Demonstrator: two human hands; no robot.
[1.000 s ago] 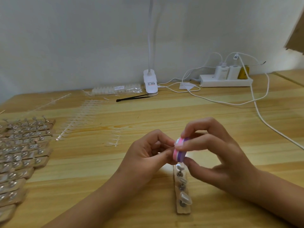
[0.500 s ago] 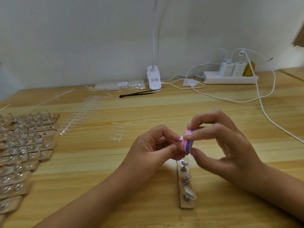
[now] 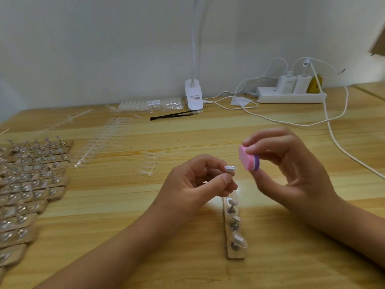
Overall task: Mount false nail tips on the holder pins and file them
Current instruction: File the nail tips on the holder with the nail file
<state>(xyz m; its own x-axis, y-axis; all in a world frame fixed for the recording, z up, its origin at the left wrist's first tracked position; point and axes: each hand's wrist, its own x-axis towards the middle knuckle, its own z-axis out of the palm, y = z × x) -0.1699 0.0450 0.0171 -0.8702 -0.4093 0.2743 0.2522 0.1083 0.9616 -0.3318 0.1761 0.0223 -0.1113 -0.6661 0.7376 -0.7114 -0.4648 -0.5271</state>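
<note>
My left hand [image 3: 200, 180] pinches a small clear false nail tip [image 3: 230, 169] on a pin between thumb and fingers, above the far end of a wooden holder strip [image 3: 235, 226]. The strip lies on the table and carries several metal pins, some with clear tips on them. My right hand [image 3: 291, 165] grips a pink and purple nail file block [image 3: 249, 159] by its edges, held a short way to the right of the tip and apart from it.
Many wooden holder strips [image 3: 27, 184] with mounted tips fill the left side of the table. Clear tip sprues [image 3: 104, 142], a bag of tips [image 3: 150, 103], black tweezers [image 3: 170, 116], a clip lamp [image 3: 194, 97] and a power strip [image 3: 291, 97] with white cables lie behind.
The file block has moved away to the right and up from the nail tip; before, it was pressed against the tip. My left hand stays over the strip's far end.
</note>
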